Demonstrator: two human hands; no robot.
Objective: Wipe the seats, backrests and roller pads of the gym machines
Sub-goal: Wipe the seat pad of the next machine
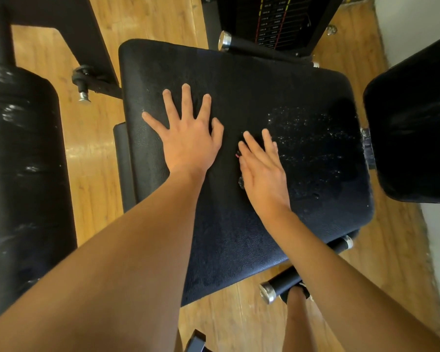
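head view: the seat is in the middle, right under both hands. wet drops sit on its right part, just beside the right hand. if the wiping stops short of them, i think that patch stays wet and slippery. a small dark thing with a bit of red on it peeks out from under the right hand. it may be a cloth, but i cannot tell. nothing pinches it, so it could slide out from under the flat fingers. the roller pad on the left and the backrest on the right could get missed.

the grip of the left hand is wide open. its 5 fingers are spread flat on the seat and hold nothing. the right grip is open too, with straight fingers close together, pressing down on the dark thing.
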